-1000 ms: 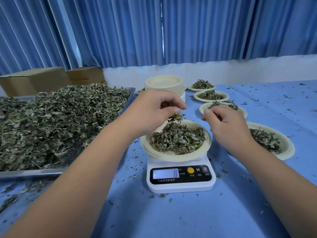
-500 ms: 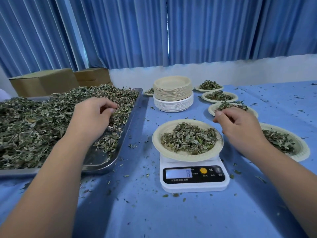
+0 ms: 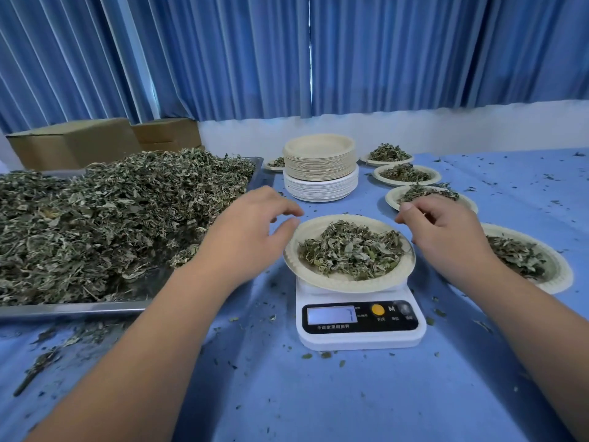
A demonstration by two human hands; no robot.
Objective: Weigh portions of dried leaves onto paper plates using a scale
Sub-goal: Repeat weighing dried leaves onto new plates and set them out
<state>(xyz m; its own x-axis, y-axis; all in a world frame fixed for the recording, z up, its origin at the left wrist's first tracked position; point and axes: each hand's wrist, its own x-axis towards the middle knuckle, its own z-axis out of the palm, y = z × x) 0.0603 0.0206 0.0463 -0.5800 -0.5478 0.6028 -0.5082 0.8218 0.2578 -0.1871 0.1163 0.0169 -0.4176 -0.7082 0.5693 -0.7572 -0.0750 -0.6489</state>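
On the blue-covered desk [image 3: 318, 403], a metal tray [image 3: 73, 309] at 9 o'clock of the scale carries a big heap of dried leaves [image 3: 105, 218]. At 12 o'clock stands a stack of empty plates [image 3: 320, 167]. Four filled plates [image 3: 556, 277] run in a row from 1 o'clock to 3 o'clock. The white scale [image 3: 360, 339] bears a paper plate [image 3: 350, 286] holding a portion of leaves [image 3: 350, 250]; its display is too blurred to read. The left hand [image 3: 248, 231] hovers at the plate's 9 o'clock, fingers spread and loosely bent, empty, its thumb just beside the rim. The right hand [image 3: 446, 231] sits at the plate's 3 o'clock, fingers curled, thumb and forefinger slightly apart with nothing visible between them.
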